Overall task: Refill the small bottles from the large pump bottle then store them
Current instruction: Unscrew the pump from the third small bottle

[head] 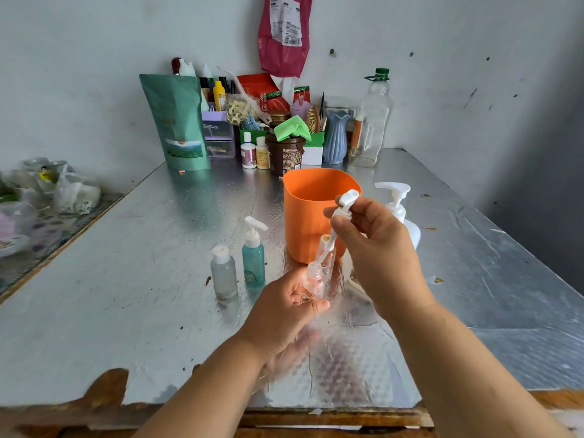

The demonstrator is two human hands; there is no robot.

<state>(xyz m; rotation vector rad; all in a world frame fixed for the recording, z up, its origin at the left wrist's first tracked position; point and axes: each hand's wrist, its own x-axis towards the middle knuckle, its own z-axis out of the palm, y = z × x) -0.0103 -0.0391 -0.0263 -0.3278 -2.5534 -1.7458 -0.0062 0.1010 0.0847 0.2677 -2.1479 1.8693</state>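
Steeply aslant pump tube (pixel 323 255), tip toward bottle (pixel 314 284).

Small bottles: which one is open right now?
The clear bottle gripped by the left hand; the right hand holds its pump above it. The teal bottle and frosted bottle stand capped.

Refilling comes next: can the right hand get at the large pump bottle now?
Probably not yet: the right hand pinches a small pump top, though the large pump bottle stands close behind it.
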